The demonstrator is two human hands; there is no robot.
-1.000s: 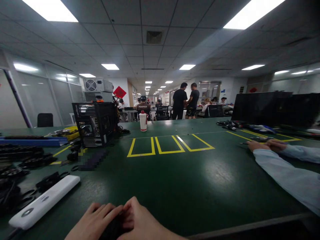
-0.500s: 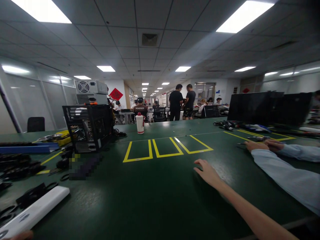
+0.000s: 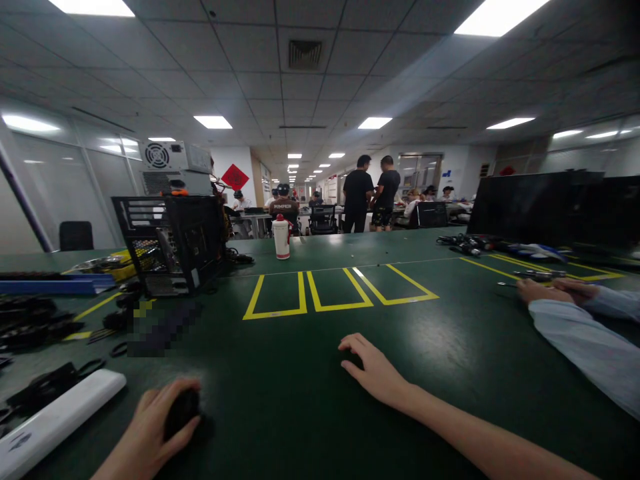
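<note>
My left hand (image 3: 150, 427) lies at the near left of the green table (image 3: 310, 400), fingers curled round a small black object (image 3: 181, 410). My right hand (image 3: 373, 370) rests on the table near the middle, fingers stretched out and holding nothing. Three yellow taped rectangles (image 3: 337, 293) lie on the table beyond my right hand. A white power strip (image 3: 55, 420) sits just left of my left hand.
An open black computer case (image 3: 173, 243) stands at the left among black parts and cables (image 3: 35, 320). A white bottle (image 3: 282, 237) stands behind the rectangles. Another person's sleeved arms (image 3: 575, 320) rest at the right beside dark monitors (image 3: 545, 207). Several people are in the background.
My hands were together at the near edge, then parted. My right hand reached out over the table and has drawn back leftward; my left hand has come into view holding the black object.
</note>
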